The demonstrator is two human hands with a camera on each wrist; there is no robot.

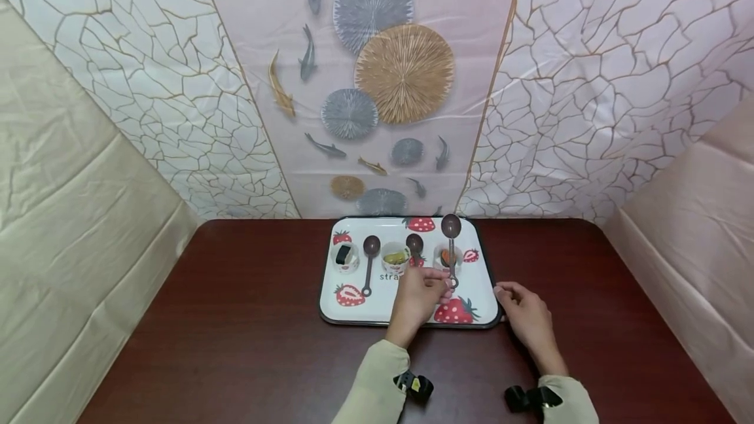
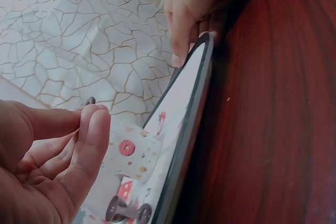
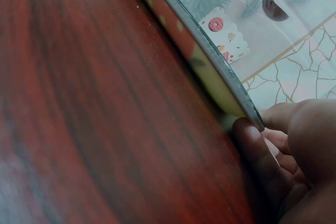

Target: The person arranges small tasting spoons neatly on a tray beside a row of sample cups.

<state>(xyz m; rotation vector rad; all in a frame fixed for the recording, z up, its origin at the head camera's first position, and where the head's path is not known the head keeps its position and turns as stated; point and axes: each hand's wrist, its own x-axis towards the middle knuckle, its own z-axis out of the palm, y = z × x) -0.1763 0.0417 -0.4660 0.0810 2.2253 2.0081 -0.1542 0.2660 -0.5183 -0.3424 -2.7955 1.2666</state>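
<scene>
My left hand (image 1: pixel 419 296) pinches the ring end of a brown spoon (image 1: pixel 451 226) between thumb and fingers. The spoon is raised over the tray, its bowl pointing away. With thumb and fingers, my right hand (image 1: pixel 526 314) grips the near right corner of a white strawberry-print tray (image 1: pixel 383 311); the right wrist view shows its fingers (image 3: pixel 257 142) at the rim. On the tray stand a left cup (image 1: pixel 345 265) with a dark-banded piece, a middle cup (image 1: pixel 393 268) with yellow-green pieces, and a right cup (image 1: pixel 440 260) with orange and green food, partly covered by the raised spoon.
A second brown spoon (image 1: pixel 369 265) lies between the left and middle cups. Another spoon (image 1: pixel 415 243) lies between the middle and right cups, its handle hidden by my left hand. The dark red table (image 1: pixel 253 306) meets a patterned cloth backdrop (image 1: pixel 377 169) behind the tray.
</scene>
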